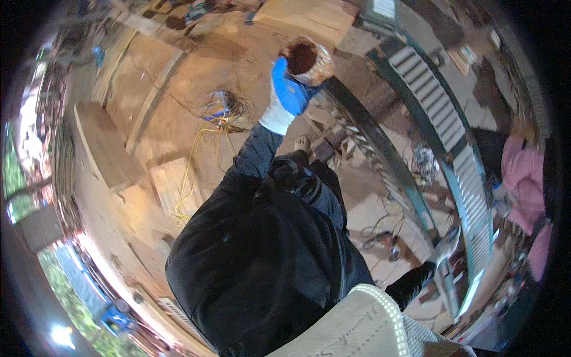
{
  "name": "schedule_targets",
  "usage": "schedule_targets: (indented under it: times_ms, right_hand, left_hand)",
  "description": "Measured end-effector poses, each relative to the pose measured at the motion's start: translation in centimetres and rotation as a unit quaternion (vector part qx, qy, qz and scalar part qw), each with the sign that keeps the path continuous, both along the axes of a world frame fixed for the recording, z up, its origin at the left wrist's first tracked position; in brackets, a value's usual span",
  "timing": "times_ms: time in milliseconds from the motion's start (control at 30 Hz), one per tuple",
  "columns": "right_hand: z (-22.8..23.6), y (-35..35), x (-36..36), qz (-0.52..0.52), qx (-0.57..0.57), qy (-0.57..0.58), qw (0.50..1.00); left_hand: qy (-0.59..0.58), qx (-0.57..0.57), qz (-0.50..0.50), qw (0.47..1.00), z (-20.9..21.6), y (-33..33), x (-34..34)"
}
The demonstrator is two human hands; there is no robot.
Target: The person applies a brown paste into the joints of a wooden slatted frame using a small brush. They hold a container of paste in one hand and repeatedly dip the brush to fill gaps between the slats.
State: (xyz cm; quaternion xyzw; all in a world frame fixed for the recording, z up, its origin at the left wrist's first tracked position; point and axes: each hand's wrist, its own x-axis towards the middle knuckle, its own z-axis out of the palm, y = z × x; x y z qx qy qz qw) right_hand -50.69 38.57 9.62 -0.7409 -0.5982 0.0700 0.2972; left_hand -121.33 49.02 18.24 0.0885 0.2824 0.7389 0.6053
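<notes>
My left hand, in a blue and light grey glove, is closed round a paint can held out ahead of me. The can's open mouth shows a dark reddish-brown inside, and its outer wall is smeared with white and brown. Off to the right, my right hand is a pale, blurred shape over the near end of the slatted green frames. Its fingers are too smeared to read, so whether it holds anything is unclear. One long green louvred shutter curves along the right. A darker slatted frame lies to its left.
Yellow cords lie tangled near a blue tool on the floor. Wooden boards stand at left, with another panel ahead. A person in pink is at far right. A red tool with a cord lies between me and the frames.
</notes>
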Motion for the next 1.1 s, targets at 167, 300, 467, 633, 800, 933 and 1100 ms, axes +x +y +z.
schedule_targets:
  times_ms: [167,300,467,633,800,933,1100]
  right_hand:
    - [0.9,1.7,-0.7,-0.038,-0.063,-0.132,0.989]
    - [2.2,1.1,-2.1,-0.036,-0.011,-0.151,0.988]
    - [2.6,1.3,-4.7,-0.048,0.006,-0.155,0.987]
    - [5.2,0.4,-6.0,-0.123,0.043,-0.227,0.965]
    - [9.0,2.6,-19.5,-0.174,0.11,-0.114,0.972]
    - [8.0,5.2,-30.2,-0.059,0.102,-0.027,0.993]
    - [10.0,6.4,-40.6,-0.002,0.075,0.156,0.985]
  left_hand:
    - [0.066,0.012,-0.011,0.998,0.6,1.6,0.7]
    - [0.074,0.014,-0.103,0.992,0.4,5.9,4.8]
    - [0.023,0.115,-0.28,0.953,0.9,12.2,8.1]
    - [0.053,0.021,-0.317,0.947,0.4,13.3,8.3]
    - [-0.05,0.15,-0.318,0.935,-1.1,14.4,3.1]
    - [-0.012,0.116,-0.29,0.95,-1.0,14.1,-1.8]
    - [0.087,-0.022,-0.216,0.972,-3.1,12.9,-7.6]
